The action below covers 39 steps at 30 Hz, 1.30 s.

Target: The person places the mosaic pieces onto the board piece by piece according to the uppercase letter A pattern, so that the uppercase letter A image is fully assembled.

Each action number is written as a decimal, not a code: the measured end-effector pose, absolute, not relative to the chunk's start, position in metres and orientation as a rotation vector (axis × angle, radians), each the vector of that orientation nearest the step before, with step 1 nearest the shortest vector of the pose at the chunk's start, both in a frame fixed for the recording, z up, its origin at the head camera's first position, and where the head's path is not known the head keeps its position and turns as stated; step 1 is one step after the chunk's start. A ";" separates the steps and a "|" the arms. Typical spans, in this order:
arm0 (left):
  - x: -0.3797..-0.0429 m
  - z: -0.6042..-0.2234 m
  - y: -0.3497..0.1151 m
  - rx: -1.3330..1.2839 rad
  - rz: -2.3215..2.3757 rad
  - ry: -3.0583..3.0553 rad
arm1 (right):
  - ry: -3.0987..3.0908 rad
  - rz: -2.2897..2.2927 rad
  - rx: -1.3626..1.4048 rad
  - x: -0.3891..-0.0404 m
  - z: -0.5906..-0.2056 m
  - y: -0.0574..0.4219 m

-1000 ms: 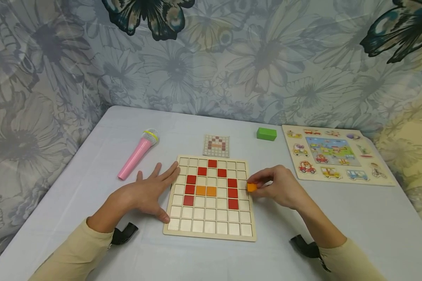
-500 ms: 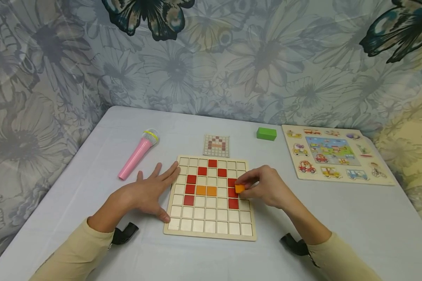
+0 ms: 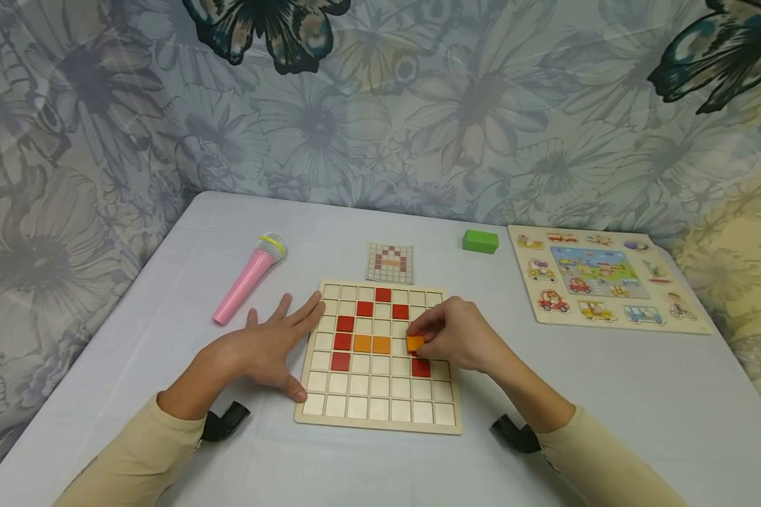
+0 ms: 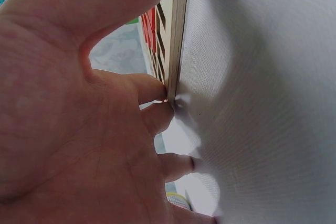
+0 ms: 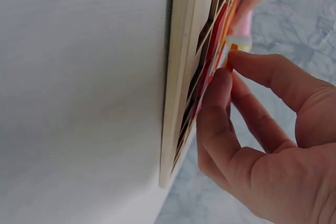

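Observation:
Between thumb and fingers, my right hand (image 3: 459,338) pinches an orange square tile (image 3: 415,343) over the right part of a wooden grid board (image 3: 378,427). In the right wrist view the same orange tile (image 5: 234,47) shows only as a thin edge at the fingertips. My left hand (image 3: 266,348) lies spread along the board's left edge, thumb and fingertips against it. Two orange tiles (image 3: 371,344) sit side by side in the grid. Several red tiles (image 3: 342,341) form an arch around them; my right hand hides some on the right.
Behind the board lies a small printed pattern card (image 3: 390,263). A pink toy microphone (image 3: 247,282) is at the left. Toward the back right are a green block (image 3: 480,241) and a picture puzzle board (image 3: 609,282). Patterned cloth hangs behind the table.
My right hand has moved left with the orange tile, from beyond the board's right edge to over its right columns. The left hand stays in place.

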<state>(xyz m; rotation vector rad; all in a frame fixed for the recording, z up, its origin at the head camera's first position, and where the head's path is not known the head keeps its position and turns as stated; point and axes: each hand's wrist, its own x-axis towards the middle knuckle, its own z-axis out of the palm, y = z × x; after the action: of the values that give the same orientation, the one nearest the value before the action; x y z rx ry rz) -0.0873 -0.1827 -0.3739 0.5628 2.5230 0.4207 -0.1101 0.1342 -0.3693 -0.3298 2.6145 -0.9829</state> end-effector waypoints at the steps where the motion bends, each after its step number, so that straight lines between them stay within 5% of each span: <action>1: -0.087 -0.374 -0.183 0.563 0.422 2.522 | 2.612 -0.977 -0.325 -0.110 -0.369 0.133; 39: -0.088 -0.374 -0.181 0.570 0.428 2.522 | 2.644 -0.818 -0.375 -0.107 -0.364 0.103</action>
<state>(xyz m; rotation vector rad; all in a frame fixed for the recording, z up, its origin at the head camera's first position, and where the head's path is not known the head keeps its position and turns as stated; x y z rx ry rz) -0.0877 -0.1814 -0.3737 0.5696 2.5218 0.4277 -0.1071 0.1031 -0.3644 -0.3745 2.6442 -0.8183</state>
